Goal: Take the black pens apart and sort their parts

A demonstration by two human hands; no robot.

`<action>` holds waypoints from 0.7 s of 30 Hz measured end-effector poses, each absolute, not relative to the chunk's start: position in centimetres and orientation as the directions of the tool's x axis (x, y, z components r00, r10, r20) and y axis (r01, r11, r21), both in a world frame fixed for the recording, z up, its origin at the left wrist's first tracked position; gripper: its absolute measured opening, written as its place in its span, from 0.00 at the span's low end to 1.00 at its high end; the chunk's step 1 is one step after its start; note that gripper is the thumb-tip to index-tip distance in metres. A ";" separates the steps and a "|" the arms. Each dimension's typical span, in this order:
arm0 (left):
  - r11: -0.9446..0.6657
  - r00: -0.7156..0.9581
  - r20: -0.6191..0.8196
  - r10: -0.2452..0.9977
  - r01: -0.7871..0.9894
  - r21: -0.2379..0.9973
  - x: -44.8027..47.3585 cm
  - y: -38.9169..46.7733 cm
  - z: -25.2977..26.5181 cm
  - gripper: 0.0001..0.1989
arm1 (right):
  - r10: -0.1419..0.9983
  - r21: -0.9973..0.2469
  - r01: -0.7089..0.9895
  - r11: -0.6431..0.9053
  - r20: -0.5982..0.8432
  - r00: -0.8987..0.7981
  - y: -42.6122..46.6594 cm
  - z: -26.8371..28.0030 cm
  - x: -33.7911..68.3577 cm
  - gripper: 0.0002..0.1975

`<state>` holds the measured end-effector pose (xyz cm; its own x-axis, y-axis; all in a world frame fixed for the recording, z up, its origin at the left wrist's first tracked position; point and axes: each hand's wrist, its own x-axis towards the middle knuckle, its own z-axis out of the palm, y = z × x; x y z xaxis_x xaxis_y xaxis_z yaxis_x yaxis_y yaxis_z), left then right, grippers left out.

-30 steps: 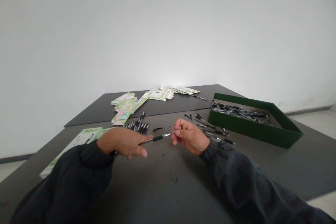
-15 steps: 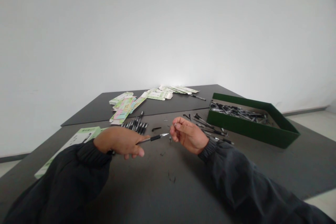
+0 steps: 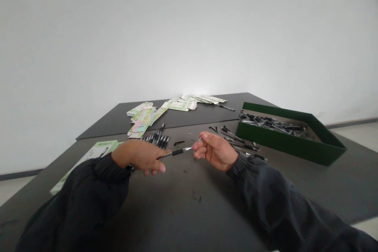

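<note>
My left hand (image 3: 141, 155) is closed around an uncapped pen (image 3: 177, 152) with a black grip, its silver tip pointing right. At that tip, my right hand (image 3: 217, 150) is closed with thumb and fingertips pinched together. A small clear piece shows between those fingers, too small to name. Whether it touches the pen tip I cannot tell. Behind my left hand lies a row of capped pens (image 3: 159, 138), partly hidden by the hand. Several loose pens and thin dark parts (image 3: 238, 140) lie beyond my right hand.
A green open box (image 3: 283, 147) full of pens stands at the right. Flattened cartons (image 3: 143, 121) are spread along the back of the dark table (image 3: 165, 212), with a single pen (image 3: 226, 107) near them. A white-and-green pen carton (image 3: 97, 149) lies by my left arm.
The view has shifted slightly, so things appear a little further right. My right fingers are now nearer the pen tip. The left hand keeps its hold on the pen.
</note>
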<state>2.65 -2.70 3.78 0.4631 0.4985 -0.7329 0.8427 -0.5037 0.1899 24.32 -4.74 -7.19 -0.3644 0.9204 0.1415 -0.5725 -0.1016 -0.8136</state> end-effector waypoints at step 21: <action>-0.465 0.416 -0.743 0.524 0.871 0.159 2.3 -2.3 3.0 0.30 | 0.914 -0.857 -0.515 0.014 0.220 -0.342 -5.3 -7.5 23.6 0.09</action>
<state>2.28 -2.32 2.96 0.4157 0.5241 -0.7433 0.8709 -0.4648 0.1593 23.57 -5.26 -7.51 -0.3418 0.9137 0.2199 -0.5149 0.0137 -0.8571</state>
